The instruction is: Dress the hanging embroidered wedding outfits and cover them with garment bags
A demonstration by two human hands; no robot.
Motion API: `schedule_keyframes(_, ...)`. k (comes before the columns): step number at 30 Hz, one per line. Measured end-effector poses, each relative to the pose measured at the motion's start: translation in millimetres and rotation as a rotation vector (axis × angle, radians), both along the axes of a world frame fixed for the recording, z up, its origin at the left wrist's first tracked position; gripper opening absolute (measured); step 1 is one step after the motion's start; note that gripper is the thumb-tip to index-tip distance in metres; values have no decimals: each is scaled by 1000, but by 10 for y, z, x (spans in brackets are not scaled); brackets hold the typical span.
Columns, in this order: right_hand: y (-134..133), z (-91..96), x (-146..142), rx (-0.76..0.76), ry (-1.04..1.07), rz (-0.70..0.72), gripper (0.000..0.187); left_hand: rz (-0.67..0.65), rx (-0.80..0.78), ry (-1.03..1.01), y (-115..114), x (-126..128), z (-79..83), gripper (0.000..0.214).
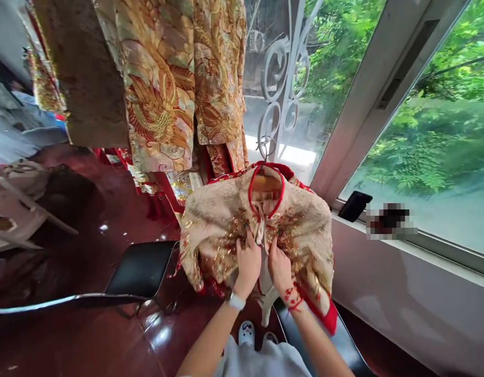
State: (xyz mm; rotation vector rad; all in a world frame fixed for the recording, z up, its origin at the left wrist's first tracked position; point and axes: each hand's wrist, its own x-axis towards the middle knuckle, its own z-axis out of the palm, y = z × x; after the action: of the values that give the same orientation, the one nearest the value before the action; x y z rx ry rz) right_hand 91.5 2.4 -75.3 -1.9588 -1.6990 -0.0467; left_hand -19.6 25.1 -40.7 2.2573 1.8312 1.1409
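A beige jacket with gold embroidery and red piping hangs in front of me on a hanger. Its front is parted below the collar, where pale ribbon ties dangle. My left hand is closed on the left front edge of the jacket, just under the ties. Opposite it, my right hand grips the right front edge, close beside the first hand. Some fingertips of both hands are hidden by the cloth. Red fabric shows at the jacket's cuffs and behind its shoulders.
Gold embroidered garments hang at the upper left. Black-seated chairs stand at the left and below right. A phone leans on the windowsill beside a blurred-out item. White scrolled ironwork rises by the window.
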Motion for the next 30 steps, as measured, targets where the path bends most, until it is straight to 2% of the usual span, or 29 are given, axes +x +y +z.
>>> schedule_keyframes(2, 165, -147, 93, -133, -11, 4, 70, -23, -36, 5, 166, 72, -111, 49)
schedule_keyframes(3, 212, -206, 157, -134, 0, 38, 74, -53, -14, -5, 228, 46, -156, 50)
schedule_keyframes(6, 162, -384, 359, 62, 65, 173, 82, -164, 107, -46, 279, -210, -334, 52)
schedule_keyframes(7, 94, -467, 430, 156, 80, 174, 83, -165, 145, -60, 264, -336, -433, 55)
schedule_keyframes(8, 15, -566, 507, 248, 86, 133, 82, -137, 183, -74, 246, -471, -555, 58)
schedule_keyframes(10, -129, -806, 686, 381, 66, -40, 75, 4, 263, -89, 231, -746, -858, 60)
schedule_keyframes(11, -172, -930, 788, 405, 50, -122, 72, 89, 297, -91, 240, -874, -1021, 55)
schedule_keyframes(13, -176, -1139, 1007, 386, 38, -197, 65, 209, 321, -90, 280, -1094, -1323, 45)
schedule_keyframes(15, -76, -1247, 1230, 349, 61, -195, 55, 223, 318, -86, 318, -1259, -1550, 39)
schedule_keyframes(17, 67, -1233, 1438, 322, 86, -180, 50, 180, 312, -90, 323, -1379, -1680, 32)
schedule_keyframes(20, 179, -1024, 1652, 187, 125, -150, 48, 81, 199, -129, 235, -1489, -1665, 16)
schedule_keyframes(23, -5, -732, 1593, 13, 173, -173, 42, -48, -72, -195, -39, -1450, -1393, 19)
schedule_keyframes(25, -260, -586, 1331, -55, 179, -141, 43, -178, -242, -246, -352, -1283, -1157, 25)
schedule_keyframes(27, -503, -528, 922, -115, 149, 14, 43, -360, -340, -275, -698, -1004, -993, 28)
schedule_keyframes(29, -618, -548, 489, -244, 62, 133, 29, -418, -438, -287, -934, -668, -957, 36)
schedule_keyframes(30, -609, -571, 310, -354, 16, 99, 26, -362, -490, -274, -970, -505, -978, 40)
